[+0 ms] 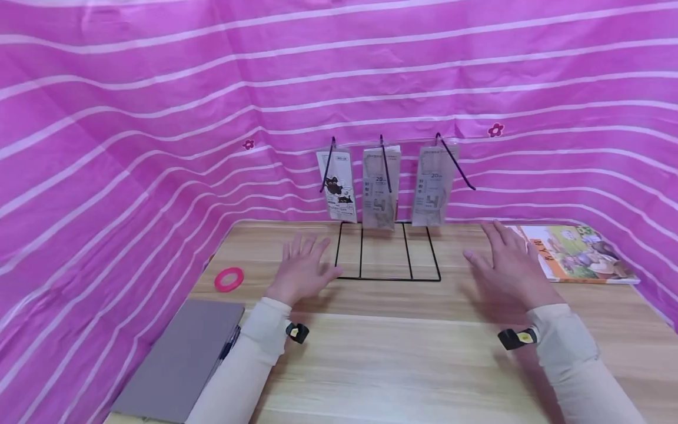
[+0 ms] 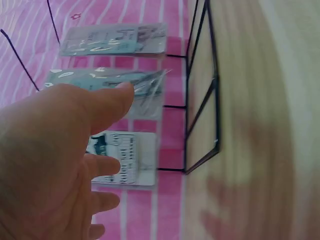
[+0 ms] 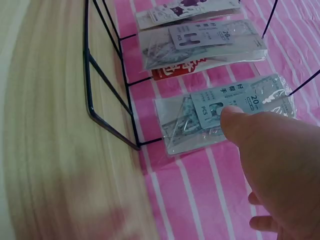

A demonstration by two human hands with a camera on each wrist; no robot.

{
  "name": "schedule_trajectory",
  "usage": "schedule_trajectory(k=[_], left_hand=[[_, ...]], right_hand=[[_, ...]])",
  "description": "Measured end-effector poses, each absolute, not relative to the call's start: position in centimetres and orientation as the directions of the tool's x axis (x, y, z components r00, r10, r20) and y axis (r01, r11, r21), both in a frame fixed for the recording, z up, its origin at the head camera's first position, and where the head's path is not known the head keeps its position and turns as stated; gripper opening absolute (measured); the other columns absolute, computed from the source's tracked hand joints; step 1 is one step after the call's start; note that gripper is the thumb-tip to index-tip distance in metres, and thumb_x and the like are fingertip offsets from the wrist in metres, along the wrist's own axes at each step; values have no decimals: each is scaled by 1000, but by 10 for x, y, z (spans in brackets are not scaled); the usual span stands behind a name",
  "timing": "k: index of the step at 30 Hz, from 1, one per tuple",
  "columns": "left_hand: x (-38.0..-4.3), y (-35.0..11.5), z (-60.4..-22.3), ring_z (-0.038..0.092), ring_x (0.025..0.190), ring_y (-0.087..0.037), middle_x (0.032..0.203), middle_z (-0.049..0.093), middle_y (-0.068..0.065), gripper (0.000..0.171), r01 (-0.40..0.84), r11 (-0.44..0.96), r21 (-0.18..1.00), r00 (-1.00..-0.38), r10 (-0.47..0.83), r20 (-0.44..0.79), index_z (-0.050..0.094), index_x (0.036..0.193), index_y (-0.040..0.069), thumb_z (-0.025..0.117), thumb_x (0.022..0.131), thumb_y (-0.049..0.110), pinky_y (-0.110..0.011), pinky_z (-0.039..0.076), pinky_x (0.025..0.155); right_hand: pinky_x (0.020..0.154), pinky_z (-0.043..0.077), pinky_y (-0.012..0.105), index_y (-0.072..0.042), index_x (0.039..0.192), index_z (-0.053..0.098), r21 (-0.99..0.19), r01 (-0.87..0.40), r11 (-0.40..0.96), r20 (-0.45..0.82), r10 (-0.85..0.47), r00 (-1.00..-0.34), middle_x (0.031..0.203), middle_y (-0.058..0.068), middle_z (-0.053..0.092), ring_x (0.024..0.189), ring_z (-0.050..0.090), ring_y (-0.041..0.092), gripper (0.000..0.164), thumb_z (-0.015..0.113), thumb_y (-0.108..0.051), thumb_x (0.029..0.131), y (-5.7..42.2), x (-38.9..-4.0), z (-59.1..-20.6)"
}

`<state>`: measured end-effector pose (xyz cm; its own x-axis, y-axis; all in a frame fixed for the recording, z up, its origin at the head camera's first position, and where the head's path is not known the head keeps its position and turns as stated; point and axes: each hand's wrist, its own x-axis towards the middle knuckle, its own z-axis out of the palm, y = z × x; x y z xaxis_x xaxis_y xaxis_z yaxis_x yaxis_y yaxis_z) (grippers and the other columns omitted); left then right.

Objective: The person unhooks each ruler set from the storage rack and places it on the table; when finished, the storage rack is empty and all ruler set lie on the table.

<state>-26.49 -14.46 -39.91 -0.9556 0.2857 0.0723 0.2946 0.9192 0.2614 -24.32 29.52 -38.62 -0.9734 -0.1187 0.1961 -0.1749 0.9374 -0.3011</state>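
Note:
A black wire display rack (image 1: 361, 253) stands on the wooden table against the cloth. Three clear plastic packets hang from its hooks: a ruler set packet (image 1: 339, 182) with black cat drawings on the left, a packet (image 1: 375, 203) in the middle, and another packet (image 1: 428, 188) on the right. My left hand (image 1: 302, 271) is held palm down with fingers spread, beside the rack's front left corner. On the other side, my right hand (image 1: 505, 262) hovers over the table, between the rack and a book. Both hands hold nothing. In the right wrist view my thumb overlaps the nearest packet (image 3: 225, 102).
A pink ring (image 1: 229, 288) lies left of the left hand. Nearer is a grey notebook (image 1: 185, 353) with a pen (image 1: 229, 344) at its edge. A picture book (image 1: 585, 253) lies at the back right. Pink striped cloth (image 1: 159, 129) walls the back and sides.

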Motion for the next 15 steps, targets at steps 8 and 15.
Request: schedule_trajectory(k=[8,15], left_hand=[[-278,-133,-416,13,162,-48,176,19,-15,78,286,920,268,-957,287,38,31,167,24,54,103,61,-72,11,129],[-284,-134,-422,16,161,-48,176,22,-16,77,275,909,314,-956,293,-8,33,166,24,59,102,59,-72,14,128]], right_hand=[[118,17,81,-7,167,20,-349,-271,897,335,-151,-930,171,30,19,154,21,56,85,54,-54,106,289,-263,-386],[117,24,80,-8,164,30,-376,-350,858,406,-187,-894,170,30,24,151,27,59,76,62,-43,105,279,-295,-385]])
